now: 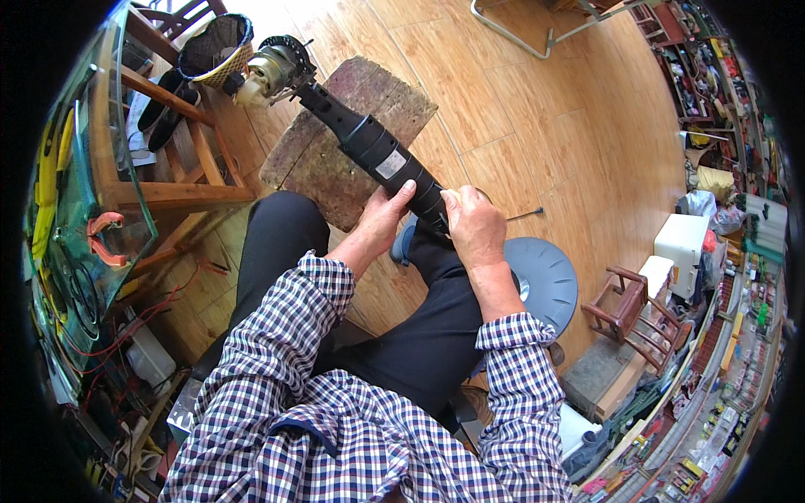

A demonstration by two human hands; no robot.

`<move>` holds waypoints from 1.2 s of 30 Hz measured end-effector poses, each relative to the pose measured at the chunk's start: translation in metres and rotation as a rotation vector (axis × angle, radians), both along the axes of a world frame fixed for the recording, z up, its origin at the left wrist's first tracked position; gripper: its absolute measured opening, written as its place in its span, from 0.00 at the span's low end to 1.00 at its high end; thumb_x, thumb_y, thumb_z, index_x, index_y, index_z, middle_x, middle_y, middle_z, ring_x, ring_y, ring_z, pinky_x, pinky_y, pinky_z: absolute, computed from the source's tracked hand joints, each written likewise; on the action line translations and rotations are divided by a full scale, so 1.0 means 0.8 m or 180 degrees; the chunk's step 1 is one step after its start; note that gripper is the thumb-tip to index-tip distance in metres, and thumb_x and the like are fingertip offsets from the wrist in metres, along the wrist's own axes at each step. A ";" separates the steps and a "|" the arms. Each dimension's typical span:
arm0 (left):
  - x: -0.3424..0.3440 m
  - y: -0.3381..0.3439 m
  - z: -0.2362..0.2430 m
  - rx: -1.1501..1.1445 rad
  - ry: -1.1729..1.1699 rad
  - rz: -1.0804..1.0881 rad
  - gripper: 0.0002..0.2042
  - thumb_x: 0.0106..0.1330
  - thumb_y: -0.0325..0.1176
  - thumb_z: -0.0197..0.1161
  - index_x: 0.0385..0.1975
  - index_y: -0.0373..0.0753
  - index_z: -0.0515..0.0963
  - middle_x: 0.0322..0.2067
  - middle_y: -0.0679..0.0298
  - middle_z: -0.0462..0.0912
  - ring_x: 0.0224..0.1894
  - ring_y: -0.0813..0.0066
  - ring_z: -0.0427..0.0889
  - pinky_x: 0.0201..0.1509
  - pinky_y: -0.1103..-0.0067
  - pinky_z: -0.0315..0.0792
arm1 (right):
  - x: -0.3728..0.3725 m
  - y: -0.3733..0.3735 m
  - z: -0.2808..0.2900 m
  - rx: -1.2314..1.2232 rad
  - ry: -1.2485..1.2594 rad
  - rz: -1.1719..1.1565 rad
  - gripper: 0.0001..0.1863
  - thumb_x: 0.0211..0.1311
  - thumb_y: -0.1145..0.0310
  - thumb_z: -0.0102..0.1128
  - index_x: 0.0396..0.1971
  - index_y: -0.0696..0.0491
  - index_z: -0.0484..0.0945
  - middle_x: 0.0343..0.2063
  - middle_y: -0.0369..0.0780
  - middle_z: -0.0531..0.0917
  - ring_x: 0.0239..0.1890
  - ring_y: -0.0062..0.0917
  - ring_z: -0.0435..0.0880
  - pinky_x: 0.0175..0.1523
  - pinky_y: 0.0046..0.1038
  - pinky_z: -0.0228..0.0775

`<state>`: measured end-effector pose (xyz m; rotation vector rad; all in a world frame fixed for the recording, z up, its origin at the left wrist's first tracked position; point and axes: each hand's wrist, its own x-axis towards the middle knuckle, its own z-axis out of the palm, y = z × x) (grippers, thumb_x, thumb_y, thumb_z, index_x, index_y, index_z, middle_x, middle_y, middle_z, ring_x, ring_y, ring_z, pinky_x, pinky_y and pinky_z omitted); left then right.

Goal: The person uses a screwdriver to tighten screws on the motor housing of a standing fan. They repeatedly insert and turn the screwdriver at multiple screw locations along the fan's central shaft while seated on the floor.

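A long black tubular machine body [373, 147] lies slanted above a worn, stained wooden block [335, 180]. Its far end carries a round metal and pale plastic head [272, 71], and a whitish label sits on the tube. My left hand [381, 222] grips the tube from beneath near its lower part, thumb on top. At the near end, my right hand [474, 222] is closed on the tube, fingers curled; whether something small sits between those fingertips is hidden.
A black-lined basket [216, 50] touches or nearly touches the machine's head. Left stands a glass-topped wooden table [134, 197] with red-handled pliers [106, 239]. Right of my knee are a grey ribbed disc [545, 289] and a small wooden stool [625, 306]. Crowded shelves [729, 335] line the right.
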<state>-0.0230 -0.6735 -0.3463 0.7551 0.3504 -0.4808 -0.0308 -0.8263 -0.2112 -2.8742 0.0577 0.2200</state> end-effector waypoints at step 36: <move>0.000 -0.002 -0.011 0.0419 -0.0051 -0.0071 0.33 0.72 0.53 0.71 0.64 0.31 0.75 0.59 0.62 0.81 0.58 0.72 0.75 0.65 0.71 0.67 | 0.013 -0.005 -0.006 -0.0003 -0.1277 0.0524 0.18 0.73 0.53 0.65 0.35 0.55 0.77 0.27 0.51 0.86 0.33 0.52 0.88 0.36 0.49 0.79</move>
